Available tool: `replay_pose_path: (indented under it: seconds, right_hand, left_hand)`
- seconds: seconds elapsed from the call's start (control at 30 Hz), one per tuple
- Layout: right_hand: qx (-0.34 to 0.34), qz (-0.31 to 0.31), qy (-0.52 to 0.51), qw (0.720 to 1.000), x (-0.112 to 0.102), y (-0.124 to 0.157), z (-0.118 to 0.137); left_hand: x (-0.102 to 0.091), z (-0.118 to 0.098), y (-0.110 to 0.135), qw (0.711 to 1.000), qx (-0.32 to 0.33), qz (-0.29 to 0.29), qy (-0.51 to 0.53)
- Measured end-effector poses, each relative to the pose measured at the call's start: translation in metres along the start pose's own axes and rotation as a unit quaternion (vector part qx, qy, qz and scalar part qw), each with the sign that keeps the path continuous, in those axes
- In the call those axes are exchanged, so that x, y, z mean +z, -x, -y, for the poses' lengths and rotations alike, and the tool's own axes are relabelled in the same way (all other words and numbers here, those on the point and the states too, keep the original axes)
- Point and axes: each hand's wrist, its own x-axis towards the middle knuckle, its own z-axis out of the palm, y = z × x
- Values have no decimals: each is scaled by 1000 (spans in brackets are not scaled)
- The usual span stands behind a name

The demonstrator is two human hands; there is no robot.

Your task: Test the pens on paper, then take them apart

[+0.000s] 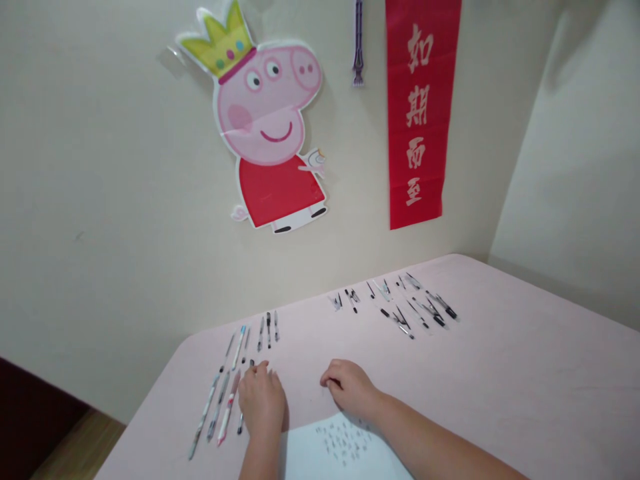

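My left hand (261,400) rests palm down on the pink table (525,387), fingers curled onto a pen that lies beside a row of pens (220,403) at the left. My right hand (350,385) lies just to the right of it with its fingers curled under; what it holds, if anything, is hidden. A white sheet (345,447) with small marks lies under my wrists at the table's near edge.
Further back lie short pen parts (269,329) and, at the back right, a scatter of dark pen pieces (410,307). A cartoon pig cut-out (267,127) and a red banner (420,113) hang on the wall. The floor (75,447) drops off at the left.
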Motion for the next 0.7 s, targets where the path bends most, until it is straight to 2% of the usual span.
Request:
replay_pose_path:
  seconds: [0.13,0.27,0.47,0.7]
  right_hand:
    - [2,2,0,1000,1,0,-1]
    - [2,1,-2,1000,2,-1,-2]
    - [0,1,-4,1000,1,0,-1]
    - [3,-11,-23,1000,2,-1,-1]
  left_hand:
    - [6,1,1,999,-19,38,-16]
    - [15,5,1,999,-23,32,-9]
    - [19,7,2,999,2,32,0]
    - [21,4,1,997,50,66,10]
